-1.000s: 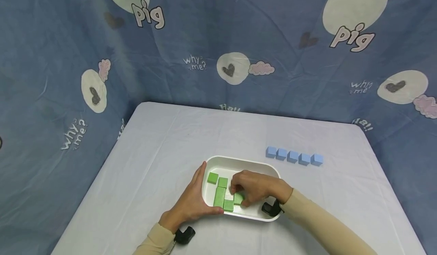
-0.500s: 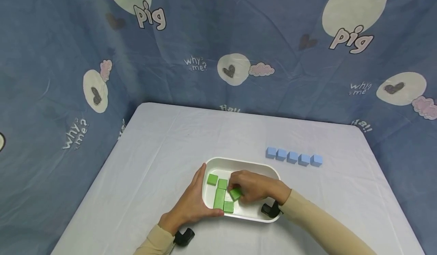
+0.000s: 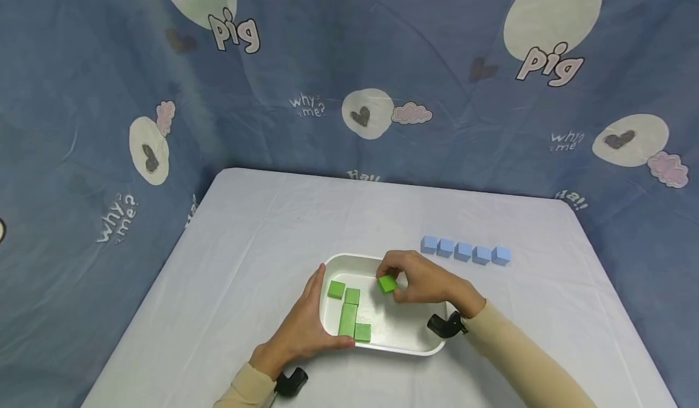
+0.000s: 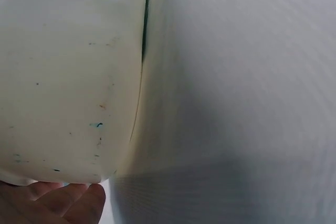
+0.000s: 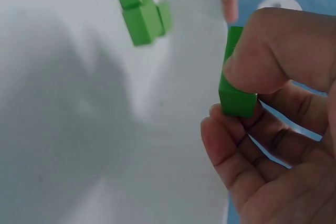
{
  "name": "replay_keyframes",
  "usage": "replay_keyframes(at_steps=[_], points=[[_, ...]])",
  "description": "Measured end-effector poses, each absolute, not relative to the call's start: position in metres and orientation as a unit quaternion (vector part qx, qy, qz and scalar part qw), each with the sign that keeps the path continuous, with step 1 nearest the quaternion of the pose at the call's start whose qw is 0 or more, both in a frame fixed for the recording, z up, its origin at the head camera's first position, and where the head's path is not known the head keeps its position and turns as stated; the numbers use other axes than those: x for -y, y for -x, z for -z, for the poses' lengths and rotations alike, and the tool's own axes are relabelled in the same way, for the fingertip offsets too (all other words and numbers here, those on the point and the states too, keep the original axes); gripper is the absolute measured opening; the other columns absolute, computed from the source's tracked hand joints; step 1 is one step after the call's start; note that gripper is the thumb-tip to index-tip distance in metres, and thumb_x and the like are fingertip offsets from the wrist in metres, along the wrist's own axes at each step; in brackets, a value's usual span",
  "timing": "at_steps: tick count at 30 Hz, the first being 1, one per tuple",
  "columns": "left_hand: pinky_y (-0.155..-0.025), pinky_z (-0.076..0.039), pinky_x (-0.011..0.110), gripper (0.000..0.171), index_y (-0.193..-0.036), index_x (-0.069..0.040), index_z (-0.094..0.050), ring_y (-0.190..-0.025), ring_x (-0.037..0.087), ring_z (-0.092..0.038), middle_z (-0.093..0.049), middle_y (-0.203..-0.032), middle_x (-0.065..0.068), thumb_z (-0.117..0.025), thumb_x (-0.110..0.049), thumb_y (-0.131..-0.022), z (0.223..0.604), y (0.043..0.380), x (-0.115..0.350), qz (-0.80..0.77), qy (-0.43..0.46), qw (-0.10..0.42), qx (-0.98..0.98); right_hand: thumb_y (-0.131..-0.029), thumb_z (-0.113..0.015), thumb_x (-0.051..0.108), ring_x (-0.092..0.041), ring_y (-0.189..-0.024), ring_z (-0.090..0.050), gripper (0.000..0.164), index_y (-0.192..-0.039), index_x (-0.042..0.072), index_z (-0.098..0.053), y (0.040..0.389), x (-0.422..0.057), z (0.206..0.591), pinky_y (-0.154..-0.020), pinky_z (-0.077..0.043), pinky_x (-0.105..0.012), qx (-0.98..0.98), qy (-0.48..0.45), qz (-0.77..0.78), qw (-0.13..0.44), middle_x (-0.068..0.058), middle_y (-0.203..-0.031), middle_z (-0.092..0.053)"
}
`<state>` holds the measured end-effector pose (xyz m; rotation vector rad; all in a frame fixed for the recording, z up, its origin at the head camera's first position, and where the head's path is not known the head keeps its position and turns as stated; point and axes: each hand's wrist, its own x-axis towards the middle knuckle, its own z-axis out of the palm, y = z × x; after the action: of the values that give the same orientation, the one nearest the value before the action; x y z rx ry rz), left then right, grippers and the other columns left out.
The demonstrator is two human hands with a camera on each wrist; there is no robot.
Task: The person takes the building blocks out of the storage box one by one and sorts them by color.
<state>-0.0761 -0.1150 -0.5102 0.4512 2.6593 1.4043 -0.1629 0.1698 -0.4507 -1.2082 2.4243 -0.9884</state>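
A white tray (image 3: 404,329) with rounded corners stands on the table. My left hand (image 3: 307,317) holds its left end, thumb on the near rim and fingers along the far left side; in the left wrist view its fingertips (image 4: 86,203) lie at the edge of the tray wall (image 4: 63,87). Between thumb and fingers my right hand (image 3: 426,279) pinches a green block (image 3: 387,284), raised over the far side of the tray. The right wrist view shows the thumb across this green block (image 5: 239,103). Several other green blocks (image 3: 347,320) lie in the tray's left part.
Behind the tray to the right, several blue cubes (image 3: 463,252) stand in a row. A white cloth (image 3: 262,226) covers the table. Blue printed curtains (image 3: 306,56) hang behind and at the sides. Small black wrist cameras (image 3: 445,325) sit on both wrists.
My right hand has picked the green block up from the tray's floor and moved it away from me and up. The left hand and the tray have stayed in place.
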Motion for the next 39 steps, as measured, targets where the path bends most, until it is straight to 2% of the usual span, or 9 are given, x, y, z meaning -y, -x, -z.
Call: replay_keyframes(at_steps=[4,15,25,34,39], points=[[-0.116,-0.031,0.051,0.155,-0.163,-0.002,-0.006,-0.148,0.033,-0.028,-0.016,-0.167,0.016,-0.096,-0.061,-0.051,0.511,0.076,0.115,-0.459,-0.149,0.048,-0.875,-0.073,-0.072,-0.004,-0.010,-0.089,-0.063,0.039,-0.108,0.013,-0.069,0.166,-0.183,0.446,-0.083,-0.057,-0.043,-0.842,0.388,0.359,0.106,0.008,-0.101,-0.064],[-0.114,-0.033,0.052,0.156,-0.162,-0.001,-0.008,-0.147,0.035,-0.030,-0.017,-0.167,0.017,-0.094,-0.065,-0.050,0.509,0.075,0.117,-0.446,-0.153,0.039,-0.881,-0.077,-0.069,-0.005,-0.014,-0.092,-0.063,0.036,-0.109,0.012,-0.070,0.168,-0.215,0.443,-0.085,-0.056,-0.051,-0.861,0.313,0.400,0.022,0.005,-0.106,-0.065],[-0.114,-0.033,0.053,0.155,-0.162,0.000,-0.009,-0.146,0.036,-0.031,-0.019,-0.166,0.018,-0.095,-0.063,-0.050,0.507,0.078,0.119,-0.440,-0.157,0.040,-0.883,-0.079,-0.076,-0.007,-0.018,-0.096,-0.063,0.039,-0.115,0.006,-0.069,0.168,-0.237,0.449,-0.091,-0.055,-0.042,-0.887,0.241,0.392,-0.020,-0.002,-0.111,-0.066],[-0.114,-0.034,0.053,0.154,-0.162,0.000,-0.009,-0.147,0.035,-0.031,-0.018,-0.166,0.018,-0.094,-0.063,-0.051,0.508,0.079,0.118,-0.439,-0.162,0.041,-0.883,-0.082,-0.072,-0.005,-0.024,-0.097,-0.062,0.037,-0.118,0.002,-0.068,0.166,-0.250,0.465,-0.087,-0.055,-0.048,-0.909,0.187,0.372,-0.015,-0.007,-0.112,-0.066],[-0.113,-0.035,0.053,0.153,-0.162,-0.001,-0.009,-0.146,0.035,-0.032,-0.019,-0.166,0.018,-0.095,-0.063,-0.051,0.508,0.079,0.118,-0.435,-0.162,0.038,-0.885,-0.084,-0.076,-0.001,-0.026,-0.098,-0.065,0.034,-0.118,0.001,-0.069,0.164,-0.250,0.476,-0.086,-0.056,-0.047,-0.917,0.182,0.355,-0.002,-0.008,-0.112,-0.067]])
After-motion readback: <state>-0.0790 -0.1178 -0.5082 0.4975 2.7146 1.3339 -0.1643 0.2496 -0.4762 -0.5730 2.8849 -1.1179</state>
